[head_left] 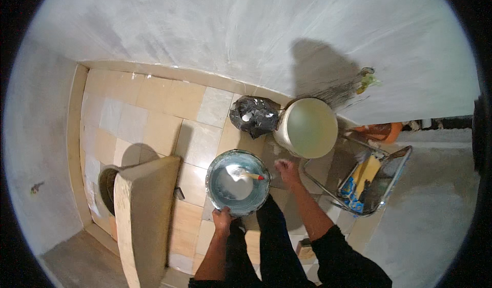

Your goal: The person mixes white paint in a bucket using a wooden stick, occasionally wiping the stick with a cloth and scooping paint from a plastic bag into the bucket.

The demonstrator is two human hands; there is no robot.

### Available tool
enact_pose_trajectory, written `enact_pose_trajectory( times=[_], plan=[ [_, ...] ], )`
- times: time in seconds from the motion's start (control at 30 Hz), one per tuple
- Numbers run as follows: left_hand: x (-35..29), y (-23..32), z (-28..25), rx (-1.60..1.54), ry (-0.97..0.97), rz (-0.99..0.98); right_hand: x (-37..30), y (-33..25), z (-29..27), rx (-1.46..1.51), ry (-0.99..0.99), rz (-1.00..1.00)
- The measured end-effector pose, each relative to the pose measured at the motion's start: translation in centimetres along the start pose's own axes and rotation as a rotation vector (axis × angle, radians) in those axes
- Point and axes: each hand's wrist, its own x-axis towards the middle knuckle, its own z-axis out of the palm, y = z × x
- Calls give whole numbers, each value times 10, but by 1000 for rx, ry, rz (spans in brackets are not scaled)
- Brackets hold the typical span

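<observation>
A round grey-blue bucket point(259, 198), its inside smeared with white, stands in front of my legs. White paste point(231, 184) lies in its bottom. In it rests a brush point(253, 176) with a pale handle and a red end, which points toward the right rim. My left hand point(222, 220) is closed on the bucket's near-left rim. Just off the right rim is my right hand point(288, 173), touching nothing that I can see. Its fingers are loosely bent and apart, and slightly blurred.
Behind the bucket sit a crumpled black plastic bag point(251, 114) and a large white bucket point(313, 126) of cloudy liquid. A metal-framed stepladder point(376, 180) leans at right, with a blue-and-yellow packet on it. A thick upright slab point(146, 211) stands at left. Plastered walls surround the tiled floor point(159, 95).
</observation>
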Motion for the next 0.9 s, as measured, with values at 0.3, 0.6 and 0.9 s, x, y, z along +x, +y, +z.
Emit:
enact_pose_trajectory(
  times=[0.3,0.6,0.9],
  plan=[
    [177,-22,2,7,-33,148,292,-17,60,-365,713,-279],
    [257,3,63,-92,52,74,469,28,38,-589,372,425],
    [297,-24,43,75,-70,47,499,64,35,-356,486,455]
  ],
)
